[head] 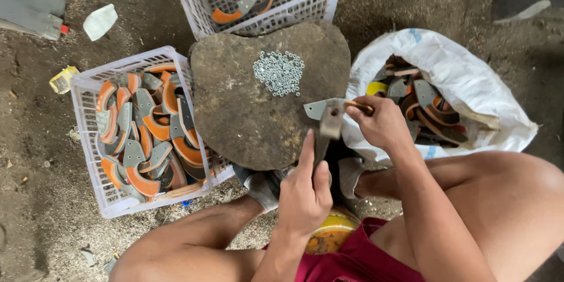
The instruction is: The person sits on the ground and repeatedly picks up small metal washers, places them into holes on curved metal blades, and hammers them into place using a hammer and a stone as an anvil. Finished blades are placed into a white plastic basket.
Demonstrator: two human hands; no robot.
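My left hand (304,191) grips the handle of a hammer whose metal head (331,117) rests over a curved grey and orange blade piece (318,108). My right hand (379,122) pinches that blade piece at its orange end, holding it at the right edge of a flat, round, dark stone slab (235,111). A small heap of shiny metal nuts (279,71) lies on the slab's far side, a little beyond the blade piece.
A white plastic basket (88,158) full of grey and orange blade pieces stands left of the slab. Another white basket (305,0) with a few pieces sits behind it. An open white sack (470,82) of the same pieces lies at right. The floor is dirt.
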